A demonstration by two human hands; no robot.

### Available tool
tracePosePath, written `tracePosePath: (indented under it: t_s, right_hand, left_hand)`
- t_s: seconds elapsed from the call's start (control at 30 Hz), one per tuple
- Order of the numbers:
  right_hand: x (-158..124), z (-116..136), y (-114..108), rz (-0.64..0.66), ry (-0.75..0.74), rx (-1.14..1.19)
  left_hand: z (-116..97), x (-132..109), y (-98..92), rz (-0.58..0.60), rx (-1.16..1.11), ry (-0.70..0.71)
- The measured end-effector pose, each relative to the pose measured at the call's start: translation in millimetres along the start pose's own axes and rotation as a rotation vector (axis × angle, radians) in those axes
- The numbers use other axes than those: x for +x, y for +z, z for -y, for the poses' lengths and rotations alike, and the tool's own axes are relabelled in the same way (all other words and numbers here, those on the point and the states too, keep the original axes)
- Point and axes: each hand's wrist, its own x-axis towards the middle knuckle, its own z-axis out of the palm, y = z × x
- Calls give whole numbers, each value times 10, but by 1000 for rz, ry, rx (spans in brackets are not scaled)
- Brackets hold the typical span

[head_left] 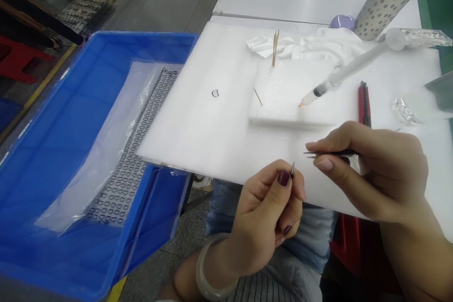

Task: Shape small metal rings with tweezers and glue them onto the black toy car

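Observation:
My left hand [271, 212] is closed in a pinch on a small pointed tool [292, 170] with a silvery tip and a dark part below it. The fingers hide the rest of this tool. My right hand [375, 170] grips dark tweezers [331, 153], whose two tips point left and stand slightly apart. Both hands are over the front edge of the white foam sheet [184, 118]. Behind them sits a white foam block [283, 92]. A large syringe [350, 70] leans with its orange tip at the block. On the sheet at left lies one small black outline-shaped piece [215, 93].
Several toothpicks [275, 49] stand in the block. Behind it are a crumpled white cloth [318, 45], a purple object [342, 21] and a dotted cylinder [385, 4]. A red cutter knife [364, 104] lies right. The blue tub [81, 80] at left holds a patterned sheet [120, 193].

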Motion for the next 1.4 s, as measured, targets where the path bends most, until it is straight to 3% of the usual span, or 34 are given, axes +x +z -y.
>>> tracePosePath:
  t_s: [0.7, 0.8, 0.93, 1.03, 1.23, 1.4]
  right_hand:
    - [27, 5, 16, 5, -11, -7]
    - [26, 3, 15, 15, -21, 4]
    - [-2, 2, 23, 12, -60, 39]
    - [-13, -8, 36, -47, -133, 61]
    - [3, -59, 65, -71, -276, -3]
    - [-3, -83, 75, -89, -286, -3]
  left_hand:
    - [-26, -7, 10, -34, 64, -13]
    - [-26, -25, 16, -101, 342, 122]
    - [-41, -72, 37, -270, 970, 457]
    - [-55, -96, 37, -334, 1272, 632]
    - [-61, -122, -35, -321, 1490, 771]
    - [-82, -114, -90, -287, 1590, 852]
